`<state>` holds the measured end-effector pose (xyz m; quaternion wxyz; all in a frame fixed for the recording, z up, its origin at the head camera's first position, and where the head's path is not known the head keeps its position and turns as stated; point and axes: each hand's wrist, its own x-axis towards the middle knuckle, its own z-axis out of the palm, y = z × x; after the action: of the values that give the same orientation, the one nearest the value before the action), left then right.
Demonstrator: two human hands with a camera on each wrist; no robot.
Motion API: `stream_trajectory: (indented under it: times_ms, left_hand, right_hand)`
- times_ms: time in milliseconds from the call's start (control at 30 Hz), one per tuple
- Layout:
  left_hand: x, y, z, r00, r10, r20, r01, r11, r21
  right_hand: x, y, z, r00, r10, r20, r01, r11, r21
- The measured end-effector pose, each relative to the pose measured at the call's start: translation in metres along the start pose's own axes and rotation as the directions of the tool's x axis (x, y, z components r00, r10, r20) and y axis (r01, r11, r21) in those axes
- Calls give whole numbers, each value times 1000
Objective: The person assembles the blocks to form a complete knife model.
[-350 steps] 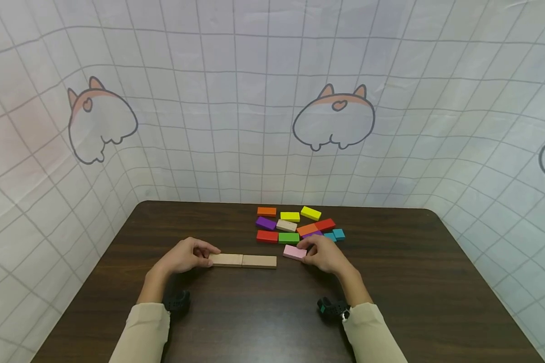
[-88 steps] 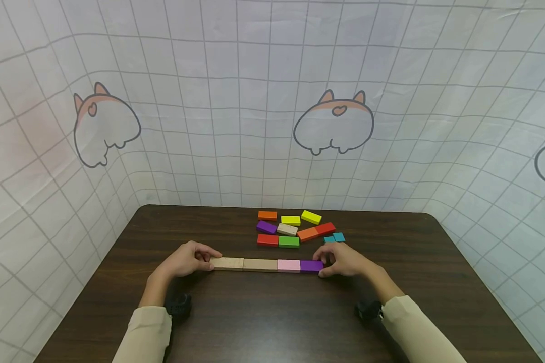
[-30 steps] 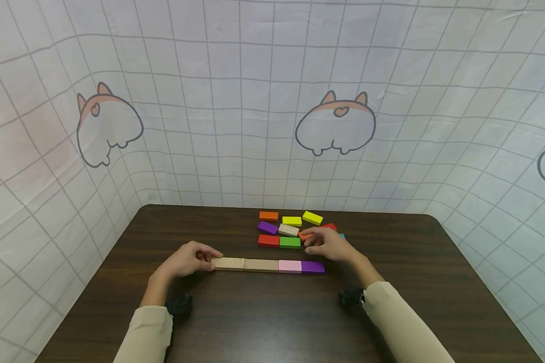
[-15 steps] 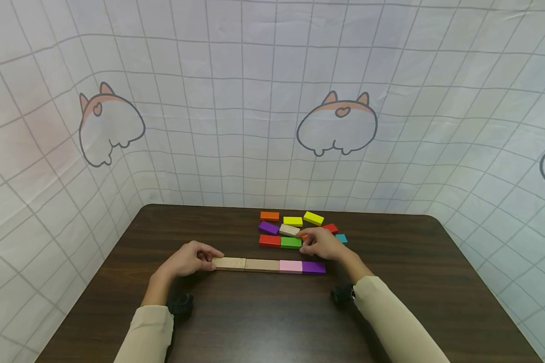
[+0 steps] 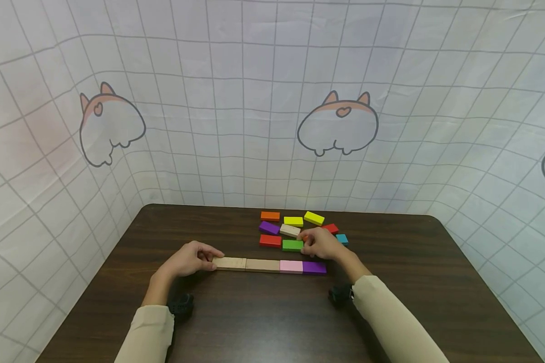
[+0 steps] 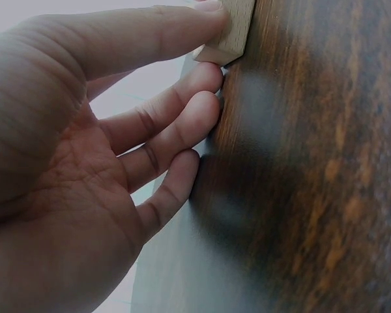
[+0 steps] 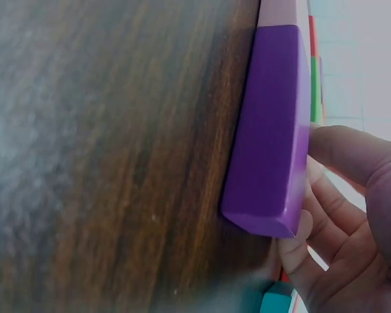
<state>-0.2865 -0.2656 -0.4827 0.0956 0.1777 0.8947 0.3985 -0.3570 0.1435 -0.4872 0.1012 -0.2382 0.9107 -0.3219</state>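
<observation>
On the dark wooden table lies a row of blocks end to end: two plain wooden blocks, a pink block and a purple block. My left hand pinches the row's left end; in the left wrist view a finger lies on the wooden block. My right hand is just behind the purple block and grips the right end of a green block. The right wrist view shows the purple block close beside my curled fingers.
Loose blocks lie behind the row: red, purple, beige, orange, two yellow, another red and teal. A gridded cloth backdrop surrounds the table.
My right hand left the purple end of the row, reached back into the loose pile and took the green block, which has shifted slightly toward the row. The left hand stayed put.
</observation>
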Motion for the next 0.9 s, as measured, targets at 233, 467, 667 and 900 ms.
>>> stream_trajectory:
  times_ms: [233,467,667,900]
  left_hand:
    - [1,-1,-1,1000,7,4,-7,1000,3]
    - [1,0,-1,1000,16,5,-16,1000,-2]
    - [1,-1,0,1000,26,3,-26,1000,-15]
    - [1,-1,0,1000,30,3,-30,999,-25]
  right_hand:
    - [-9,1,-6,996,-84,15,85,996,-22]
    - [-23,3,-14,994,-106,-14,106,994,-7]
    - [-41,8,-25,994,-97,-57,96,995,-31]
    - [-67,20,-38,991,-102,-86,98,994,-50]
